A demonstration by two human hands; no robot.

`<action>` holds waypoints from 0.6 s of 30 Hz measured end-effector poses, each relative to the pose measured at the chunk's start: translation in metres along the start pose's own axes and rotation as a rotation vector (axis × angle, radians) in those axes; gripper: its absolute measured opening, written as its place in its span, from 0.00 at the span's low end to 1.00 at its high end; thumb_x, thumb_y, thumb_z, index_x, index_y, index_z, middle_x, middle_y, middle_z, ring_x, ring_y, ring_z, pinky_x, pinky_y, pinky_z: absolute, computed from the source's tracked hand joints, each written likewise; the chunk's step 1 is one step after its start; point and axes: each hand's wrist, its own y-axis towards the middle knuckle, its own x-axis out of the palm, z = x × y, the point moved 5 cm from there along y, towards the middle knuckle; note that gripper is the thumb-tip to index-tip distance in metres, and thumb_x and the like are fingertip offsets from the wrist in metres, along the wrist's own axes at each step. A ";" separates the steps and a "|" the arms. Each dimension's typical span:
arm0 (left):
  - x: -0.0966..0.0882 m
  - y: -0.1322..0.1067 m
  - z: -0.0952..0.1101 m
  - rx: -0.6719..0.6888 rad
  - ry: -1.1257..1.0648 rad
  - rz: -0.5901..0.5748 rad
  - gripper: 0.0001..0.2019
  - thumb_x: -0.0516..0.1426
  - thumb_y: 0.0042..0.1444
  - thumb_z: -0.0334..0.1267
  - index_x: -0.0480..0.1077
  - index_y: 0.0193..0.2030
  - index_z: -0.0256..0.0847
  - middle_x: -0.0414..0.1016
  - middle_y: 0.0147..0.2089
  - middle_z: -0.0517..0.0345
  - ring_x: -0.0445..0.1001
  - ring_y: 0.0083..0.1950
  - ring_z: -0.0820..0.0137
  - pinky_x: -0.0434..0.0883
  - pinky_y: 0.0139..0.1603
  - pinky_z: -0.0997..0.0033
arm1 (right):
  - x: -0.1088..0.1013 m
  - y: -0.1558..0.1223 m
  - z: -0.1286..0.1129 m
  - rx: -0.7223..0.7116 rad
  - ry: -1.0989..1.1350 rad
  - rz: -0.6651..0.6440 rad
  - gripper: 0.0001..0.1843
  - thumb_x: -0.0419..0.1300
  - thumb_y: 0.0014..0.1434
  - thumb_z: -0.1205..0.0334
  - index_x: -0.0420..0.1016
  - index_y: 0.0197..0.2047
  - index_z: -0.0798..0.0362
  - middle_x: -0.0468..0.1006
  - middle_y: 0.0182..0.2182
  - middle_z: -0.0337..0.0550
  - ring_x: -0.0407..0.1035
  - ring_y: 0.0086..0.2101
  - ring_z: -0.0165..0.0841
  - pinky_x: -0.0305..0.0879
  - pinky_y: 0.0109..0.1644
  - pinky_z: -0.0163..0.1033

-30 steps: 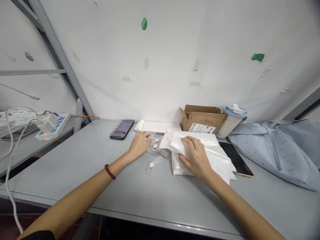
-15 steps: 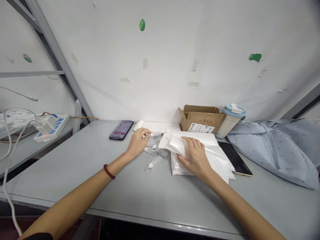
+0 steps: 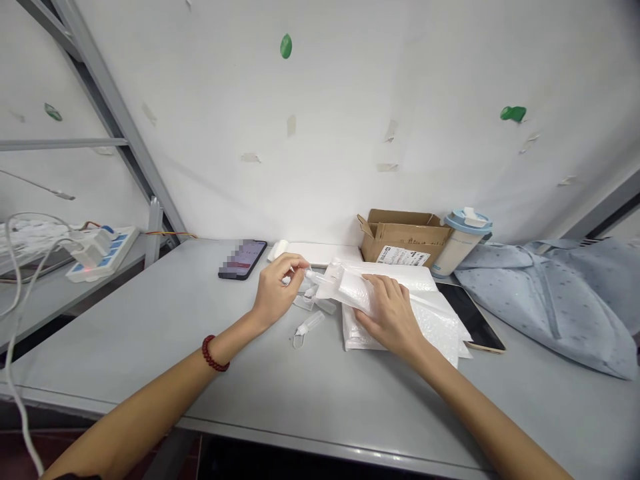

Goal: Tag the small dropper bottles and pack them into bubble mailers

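Note:
Between its thumb and fingers my left hand (image 3: pixel 281 288) pinches a small clear plastic bottle (image 3: pixel 317 276) by its tip. The bottle's other end is at the mouth of a white bubble mailer (image 3: pixel 356 291); how far it reaches inside I cannot tell. My right hand (image 3: pixel 390 312) is closed on that mailer, its thumb beneath and fingers on top. More white mailers (image 3: pixel 435 337) lie stacked under it. Several similar small bottles lie loose below my left hand, and one squeeze bottle (image 3: pixel 311 323) with a looped cap strap rests nearer to me on the grey table (image 3: pixel 260 393).
A phone (image 3: pixel 243 259) lies at the left back. Behind the mailers stand an open cardboard box (image 3: pixel 400 233) and a blue-lidded cup (image 3: pixel 463 240). A tablet (image 3: pixel 467 317) and a pale blue cloth bag (image 3: pixel 555 300) are at the right. A power strip (image 3: pixel 107 253) sits far left.
My left hand has lifted slightly and shifted right, bringing the small bottle to the mailer's mouth. My right hand stays in place on the mailer.

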 end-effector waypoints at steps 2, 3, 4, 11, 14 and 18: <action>0.000 -0.001 0.001 -0.004 0.023 0.005 0.08 0.51 0.55 0.29 0.71 0.34 0.38 0.72 0.37 0.55 0.70 0.38 0.72 0.69 0.35 0.73 | -0.001 0.000 -0.001 -0.009 0.004 -0.003 0.26 0.55 0.52 0.60 0.58 0.54 0.55 0.68 0.47 0.53 0.60 0.47 0.45 0.55 0.48 0.49; 0.000 -0.002 0.001 -0.006 0.033 0.001 0.08 0.51 0.55 0.29 0.71 0.34 0.38 0.72 0.37 0.54 0.71 0.38 0.71 0.69 0.35 0.73 | -0.001 0.000 -0.002 -0.013 0.010 -0.005 0.26 0.55 0.52 0.60 0.58 0.54 0.55 0.68 0.47 0.53 0.60 0.47 0.45 0.55 0.48 0.49; 0.002 -0.003 0.001 -0.011 0.033 -0.010 0.08 0.51 0.55 0.30 0.71 0.34 0.38 0.72 0.38 0.54 0.71 0.38 0.71 0.69 0.36 0.72 | -0.002 0.000 -0.002 -0.020 0.019 -0.004 0.26 0.55 0.52 0.60 0.58 0.54 0.55 0.68 0.47 0.53 0.60 0.47 0.45 0.55 0.48 0.49; 0.024 -0.015 0.009 -0.125 -0.163 -0.279 0.09 0.51 0.55 0.32 0.73 0.35 0.38 0.74 0.39 0.52 0.72 0.40 0.68 0.70 0.37 0.72 | -0.003 -0.002 -0.011 -0.094 0.083 -0.023 0.26 0.54 0.51 0.61 0.58 0.54 0.55 0.67 0.47 0.53 0.60 0.47 0.44 0.55 0.48 0.48; 0.035 -0.022 0.016 -0.138 -0.184 -0.516 0.11 0.51 0.54 0.31 0.74 0.31 0.38 0.76 0.34 0.56 0.73 0.37 0.68 0.70 0.38 0.72 | -0.001 -0.003 -0.014 -0.116 0.088 -0.054 0.26 0.55 0.50 0.63 0.58 0.54 0.56 0.67 0.47 0.54 0.60 0.47 0.44 0.55 0.48 0.49; 0.032 -0.021 0.015 -0.169 -0.154 -0.527 0.12 0.50 0.53 0.31 0.75 0.29 0.39 0.76 0.30 0.58 0.74 0.35 0.69 0.69 0.37 0.72 | -0.002 -0.003 -0.015 -0.136 0.092 -0.050 0.27 0.55 0.50 0.63 0.58 0.54 0.57 0.67 0.47 0.54 0.59 0.47 0.45 0.55 0.48 0.50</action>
